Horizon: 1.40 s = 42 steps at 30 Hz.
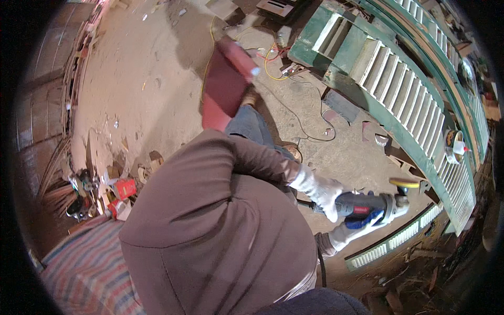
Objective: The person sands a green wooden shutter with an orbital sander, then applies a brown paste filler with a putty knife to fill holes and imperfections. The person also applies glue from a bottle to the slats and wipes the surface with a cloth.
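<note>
An angle grinder point(362, 206) with a dark body and a yellow-edged disc point(404, 183) lies across both my hands. My left hand point(321, 192), in a white knitted glove, is wrapped round its rear end. Under the grinder's front part, my right hand point(362, 230), in a white glove with blue on it, grips the body near the head. The disc is at the far end, raised beside the lower part of a green louvred shutter point(336, 89) with white slats. Whether the disc touches anything, I cannot tell.
A second green shutter point(404, 26) lies behind the first. A short slatted strip point(399, 241) is on the ground near my right hand. A yellow cable point(270, 60) and a dark cord point(315, 139) cross the floor. A blurred dark-red sheet point(223, 84) is near my leg point(252, 126).
</note>
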{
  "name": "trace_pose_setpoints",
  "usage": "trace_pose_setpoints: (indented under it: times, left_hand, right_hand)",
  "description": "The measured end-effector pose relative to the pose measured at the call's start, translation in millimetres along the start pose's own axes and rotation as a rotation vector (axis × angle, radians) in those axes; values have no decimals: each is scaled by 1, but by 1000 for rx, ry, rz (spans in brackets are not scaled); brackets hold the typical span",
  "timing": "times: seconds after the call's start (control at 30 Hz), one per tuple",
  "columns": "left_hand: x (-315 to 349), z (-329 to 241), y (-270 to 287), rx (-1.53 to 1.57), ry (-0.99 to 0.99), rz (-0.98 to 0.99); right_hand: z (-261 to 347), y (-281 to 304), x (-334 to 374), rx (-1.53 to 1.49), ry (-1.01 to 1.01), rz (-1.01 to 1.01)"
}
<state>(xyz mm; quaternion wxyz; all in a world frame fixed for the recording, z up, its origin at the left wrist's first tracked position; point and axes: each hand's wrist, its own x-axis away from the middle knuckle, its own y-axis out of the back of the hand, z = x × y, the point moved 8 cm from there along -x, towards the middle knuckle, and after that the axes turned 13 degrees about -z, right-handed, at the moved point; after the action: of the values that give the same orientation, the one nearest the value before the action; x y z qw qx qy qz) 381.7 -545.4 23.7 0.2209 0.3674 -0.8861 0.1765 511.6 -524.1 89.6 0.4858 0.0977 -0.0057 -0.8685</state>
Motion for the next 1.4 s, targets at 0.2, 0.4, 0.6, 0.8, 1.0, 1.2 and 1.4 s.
trace_pose_setpoints:
  times: [0.2, 0.4, 0.6, 0.8, 1.0, 1.2, 1.4]
  left_hand:
    - [5, 9, 22, -225, -165, -105]
    - [38, 48, 104, -277, -124, -38]
    - [63, 100, 138, -204, -31, -17]
    - [78, 100, 153, -34, 36, 131]
    - [67, 100, 186, 34, 110, 127]
    - [64, 67, 248, 409, 324, 353]
    - [25, 52, 311, 495, 525, 282]
  right_hand:
    - [-18, 9, 29, 96, -146, -462]
    - [3, -108, 54, 175, -208, -613]
    - [2, -158, 80, 283, -303, -688]
    - [-29, -168, 99, -51, -620, -565]
    - [-49, -201, 64, 116, -466, -491]
    - [-41, -251, 54, 418, -359, -413]
    - [-33, -302, 41, 749, -414, -355]
